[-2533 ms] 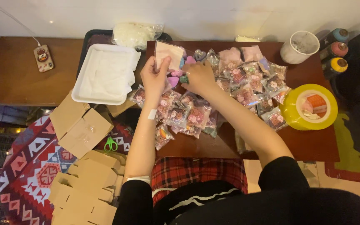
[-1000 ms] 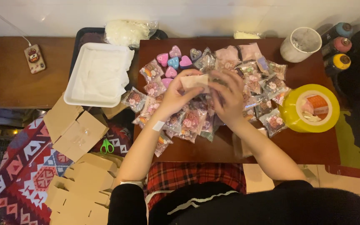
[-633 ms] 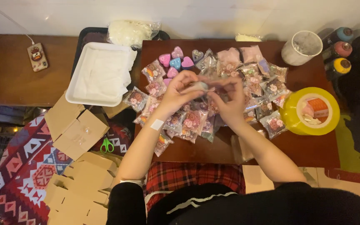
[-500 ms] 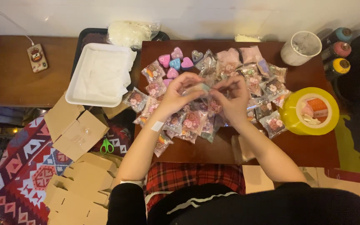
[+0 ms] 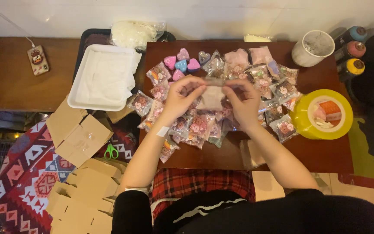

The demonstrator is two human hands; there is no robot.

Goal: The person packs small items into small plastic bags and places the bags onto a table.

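Both hands pinch 1 small clear packet (image 5: pixel 212 96) between them, left hand (image 5: pixel 179 99) at its left edge, right hand (image 5: pixel 242 103) at its right, above the wrapped packets (image 5: pixel 195 125) mid-counter (image 5: pixel 317 151).

Since a moment ago I see my left hand (image 5: pixel 179 98) and right hand (image 5: pixel 243 103) have moved a little apart. The small clear bag (image 5: pixel 212 96) between them is now stretched flat, before it was hidden under fingers.
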